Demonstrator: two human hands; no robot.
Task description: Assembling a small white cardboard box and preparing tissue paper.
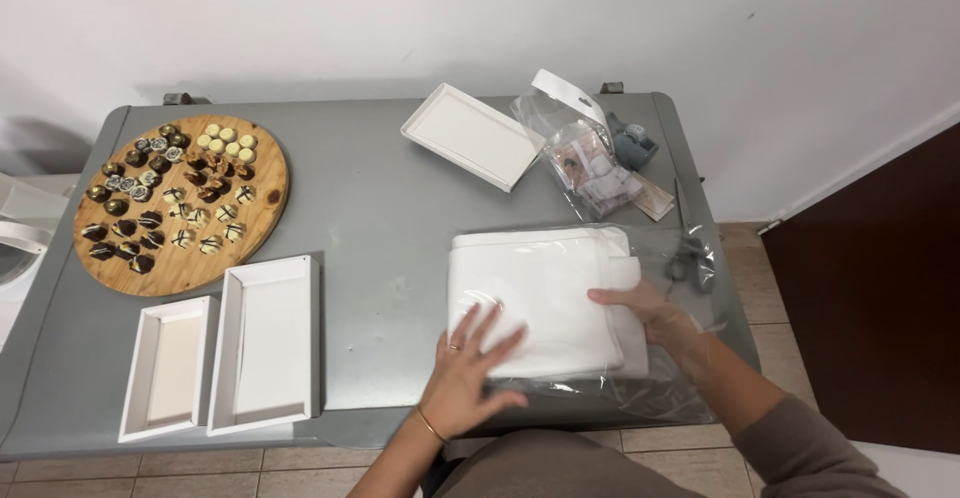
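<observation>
Grey and slightly scuffed, the table (380,218) stands against a plain white wall, with tiled floor showing below its near edge.

From the head camera, both hands work on a stack of white folded sheets (540,298) that sits partly inside a clear plastic bag (660,388). The left hand (468,368) lies flat on the near left corner of the stack, fingers spread wide and gripping nothing; a thin bracelet circles its wrist. The right hand (650,313) reaches into the bag at the stack's right edge, fingers curled loosely against the white material; whether it actually pinches a sheet I cannot tell through the glare of the plastic.

Left of the left hand, two shallow white rectangular trays (270,343) lie side by side, the smaller one further left. Beyond them sits a round wooden board (260,228) covered with dark, white and striped chocolates (165,193). Beyond the hands lies a third white tray (470,136), tilted diagonally, and just to its right a clear packet (590,158) of small items. Scissors (685,248) lie just beyond the right hand.
</observation>
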